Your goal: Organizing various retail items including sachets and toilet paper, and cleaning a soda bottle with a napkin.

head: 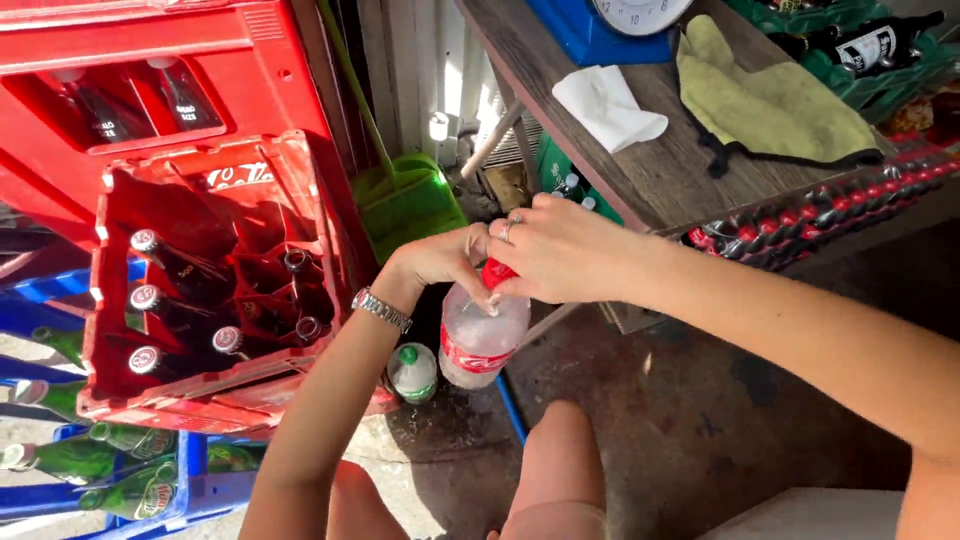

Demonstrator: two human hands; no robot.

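Two hands on one item: our left hand (440, 262) grips the neck of a clear plastic bottle (482, 338), our right hand (560, 250) closes over its red cap (497, 272). We hold the bottle in the air above the floor, beside a red crate (200, 290). Risk, as we judge it: the wet-looking bottle slipping from our grip, or spilling when tilted.

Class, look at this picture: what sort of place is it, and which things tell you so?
Probably a drinks stockroom: a red plastic crate of capped glass bottles, a blue crate of green bottles, and a blue weighing scale on a wooden table.
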